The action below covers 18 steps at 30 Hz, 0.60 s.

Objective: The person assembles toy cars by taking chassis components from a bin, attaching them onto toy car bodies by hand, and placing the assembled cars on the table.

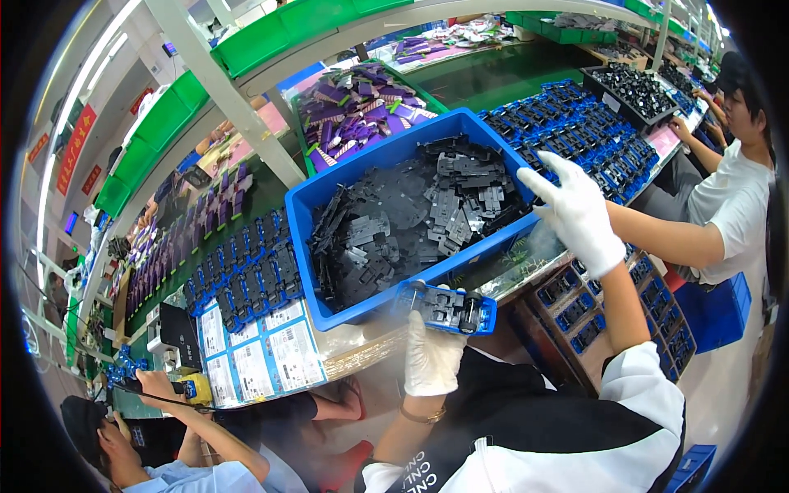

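Observation:
My left hand (431, 357), in a white glove, grips a blue toy car (450, 310) whose black underside and wheels face up, just in front of the near rim of a large blue bin (394, 304). Black plastic chassis plates (464, 197) are heaped inside the bin. My right hand (579, 214), also gloved in white, is raised by the bin's right end. Its fingers are stretched apart and nothing shows in them.
Rows of blue-and-black car bodies (567, 123) cover the bench beyond the bin; more car bodies (246, 271) lie to its left. Purple parts (353, 107) fill a green tray behind. A divided wooden crate (567, 308) stands right. Co-workers sit left (123, 452) and right (731, 189).

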{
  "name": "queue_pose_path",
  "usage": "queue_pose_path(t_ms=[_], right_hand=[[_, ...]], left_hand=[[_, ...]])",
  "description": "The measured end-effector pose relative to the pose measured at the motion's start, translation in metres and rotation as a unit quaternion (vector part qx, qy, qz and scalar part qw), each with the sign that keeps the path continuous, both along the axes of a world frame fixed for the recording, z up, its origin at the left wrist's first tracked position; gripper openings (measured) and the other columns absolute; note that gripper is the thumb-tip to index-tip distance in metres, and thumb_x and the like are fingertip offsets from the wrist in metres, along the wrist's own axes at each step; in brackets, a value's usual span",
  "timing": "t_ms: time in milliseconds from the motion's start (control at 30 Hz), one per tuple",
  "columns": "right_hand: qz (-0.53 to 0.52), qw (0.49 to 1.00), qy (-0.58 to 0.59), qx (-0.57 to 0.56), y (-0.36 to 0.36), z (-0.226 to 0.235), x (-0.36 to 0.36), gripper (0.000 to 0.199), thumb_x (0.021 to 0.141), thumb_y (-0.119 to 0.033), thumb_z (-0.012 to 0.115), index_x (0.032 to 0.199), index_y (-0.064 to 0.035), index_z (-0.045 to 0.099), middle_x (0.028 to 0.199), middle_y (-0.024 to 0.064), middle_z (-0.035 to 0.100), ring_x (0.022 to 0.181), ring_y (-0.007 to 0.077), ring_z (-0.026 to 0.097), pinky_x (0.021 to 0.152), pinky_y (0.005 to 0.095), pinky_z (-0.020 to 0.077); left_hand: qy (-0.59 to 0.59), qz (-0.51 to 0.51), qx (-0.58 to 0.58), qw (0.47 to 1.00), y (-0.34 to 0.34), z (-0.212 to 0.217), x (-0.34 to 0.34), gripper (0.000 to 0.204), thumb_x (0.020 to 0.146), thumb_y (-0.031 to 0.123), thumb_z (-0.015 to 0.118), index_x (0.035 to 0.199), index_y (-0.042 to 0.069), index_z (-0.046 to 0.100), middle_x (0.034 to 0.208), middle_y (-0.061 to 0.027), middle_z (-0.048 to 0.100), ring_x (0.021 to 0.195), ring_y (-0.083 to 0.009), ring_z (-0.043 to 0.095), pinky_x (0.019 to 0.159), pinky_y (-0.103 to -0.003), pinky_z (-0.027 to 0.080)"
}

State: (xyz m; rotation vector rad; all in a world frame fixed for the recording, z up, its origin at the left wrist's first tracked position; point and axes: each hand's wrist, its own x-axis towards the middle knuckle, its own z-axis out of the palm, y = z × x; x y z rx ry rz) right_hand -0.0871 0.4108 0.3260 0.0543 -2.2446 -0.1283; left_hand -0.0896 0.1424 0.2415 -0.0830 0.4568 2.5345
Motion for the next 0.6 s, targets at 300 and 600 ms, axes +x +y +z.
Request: queue_pose_path(t_ms=[300, 600], right_hand=[[0.1, 0.872, -0.043, -0.478, 0.057, 0.015, -0.005, 0.023, 0.093, -0.018, 0.064, 0.106, 0.0011, 0.069, 0.089, 0.0038, 0.07, 0.077, 0.01, 0.062, 0.069, 0.0265, 0.0511], [0.128, 0.702, -0.036, -0.7, -0.029, -0.012, 0.017, 0.028, 0.092, -0.019, 0.065, 0.111, 0.0012, 0.068, 0.093, 0.0066, 0.07, 0.07, 0.0121, 0.066, 0.059, 0.024, 0.0538]], left_hand=[[-0.02, -0.023, 0.018, 0.999, -0.013, 0.016, 0.005, 0.066, 0.087, 0.038, 0.072, 0.14, 0.008, 0.047, 0.137, -0.0157, 0.052, 0.128, -0.0331, 0.047, 0.114, -0.054, 0.032], [-0.005, -0.086, 0.091, 0.992, -0.009, 0.045, 0.018, 0.073, 0.086, 0.028, 0.074, 0.147, 0.011, 0.036, 0.144, -0.0157, 0.046, 0.129, -0.0328, 0.048, 0.112, -0.056, 0.038]])
